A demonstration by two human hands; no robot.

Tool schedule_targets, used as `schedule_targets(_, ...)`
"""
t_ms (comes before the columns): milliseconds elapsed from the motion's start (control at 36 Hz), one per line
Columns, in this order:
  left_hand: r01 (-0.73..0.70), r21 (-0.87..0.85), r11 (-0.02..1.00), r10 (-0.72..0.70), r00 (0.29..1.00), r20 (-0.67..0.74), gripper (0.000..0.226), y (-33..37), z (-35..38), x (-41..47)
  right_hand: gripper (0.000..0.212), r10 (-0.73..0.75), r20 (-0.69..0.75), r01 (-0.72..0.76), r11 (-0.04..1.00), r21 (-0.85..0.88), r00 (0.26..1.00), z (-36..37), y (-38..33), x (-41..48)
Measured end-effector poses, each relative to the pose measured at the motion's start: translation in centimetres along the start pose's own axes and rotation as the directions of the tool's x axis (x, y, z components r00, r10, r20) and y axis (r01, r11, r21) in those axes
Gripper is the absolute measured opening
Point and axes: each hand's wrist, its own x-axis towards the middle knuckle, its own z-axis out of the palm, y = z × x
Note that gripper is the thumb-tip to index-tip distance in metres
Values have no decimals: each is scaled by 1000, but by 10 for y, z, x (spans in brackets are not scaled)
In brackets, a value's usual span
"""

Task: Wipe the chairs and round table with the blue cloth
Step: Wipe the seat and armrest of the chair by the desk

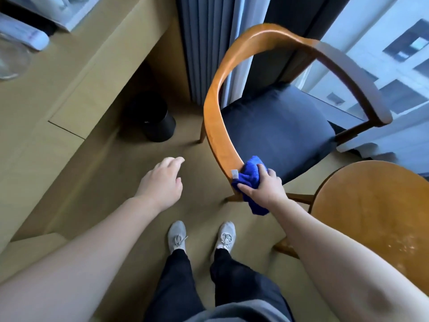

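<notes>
A wooden chair (214, 108) with a curved orange-brown armrest rail and a dark blue seat cushion (278, 131) stands in the middle right. My right hand (264, 187) grips the bunched blue cloth (249, 175) and presses it against the near end of the chair's curved rail. My left hand (162, 182) hovers over the floor to the left of the chair, holding nothing, fingers loosely curled. The round wooden table (376, 210) sits at the right, just beyond my right forearm.
A wooden desk (76, 84) runs along the left, with a glass (11, 56) and a white object on it. A black bin (155, 119) stands under it by the grey curtain (204, 43). A window (394, 54) is behind the chair. My feet stand on tan carpet.
</notes>
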Motion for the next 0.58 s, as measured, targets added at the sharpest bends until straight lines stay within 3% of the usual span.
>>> schedule_targets(111,34,-40,999,-34,999,5,50,3,15,-11,119,-35,325,26,999,32,945,-21,8,4)
schedule_targets(167,42,-51,998,-42,999,6,50,3,19,-16,121,-95,416,115,993,-24,904,-32,20,3)
schedule_targets(278,66,-60,996,-67,998,-4,50,2,22,-21,111,-217,341,283,946,-157,915,-38,39,6)
schedule_targets(389,87,-60,994,-87,996,-9,50,4,23,-25,114,-349,201,400,840,-366,915,-26,44,7)
schedule_targets(583,90,-55,994,-92,995,-29,50,7,22,-24,131,-395,189,424,894,-146,899,-18,33,3)
